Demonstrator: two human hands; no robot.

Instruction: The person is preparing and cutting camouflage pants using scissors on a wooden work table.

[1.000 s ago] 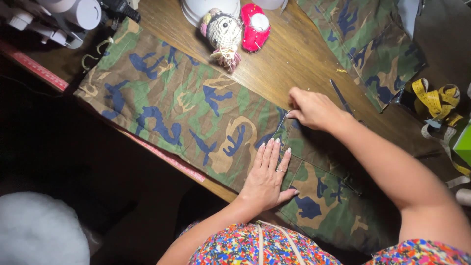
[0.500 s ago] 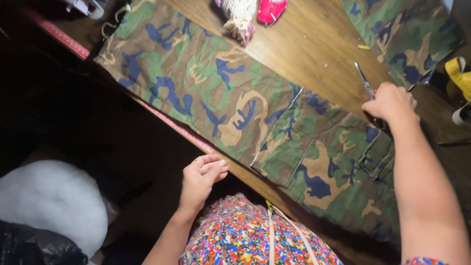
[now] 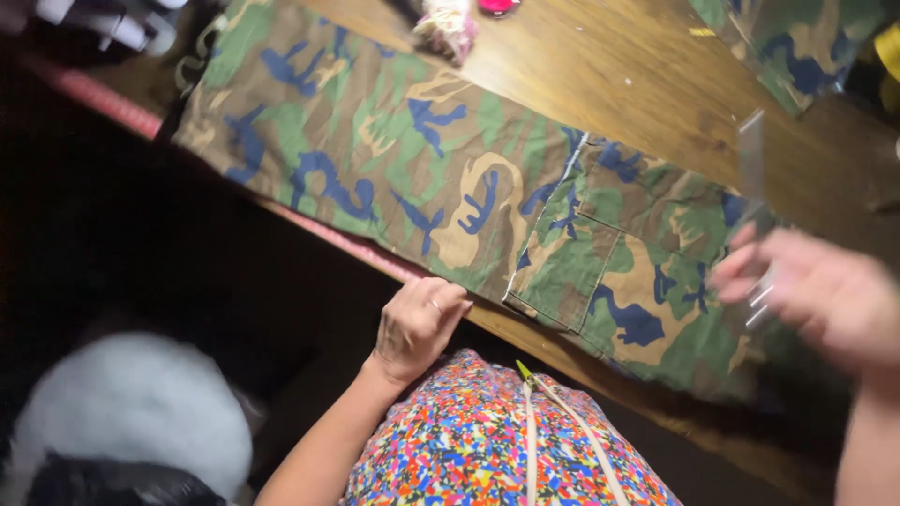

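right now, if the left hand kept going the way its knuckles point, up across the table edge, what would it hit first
Most likely the camouflage fabric. The left hand is curled at the table edge, just below the cloth's near hem, so the hem comes first. Depth is unclear; the fingers may touch it already.

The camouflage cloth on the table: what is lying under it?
Under the camouflage cloth lies the wooden table. Its near edge, with a red strip, shows below. Anything else beneath is covered.
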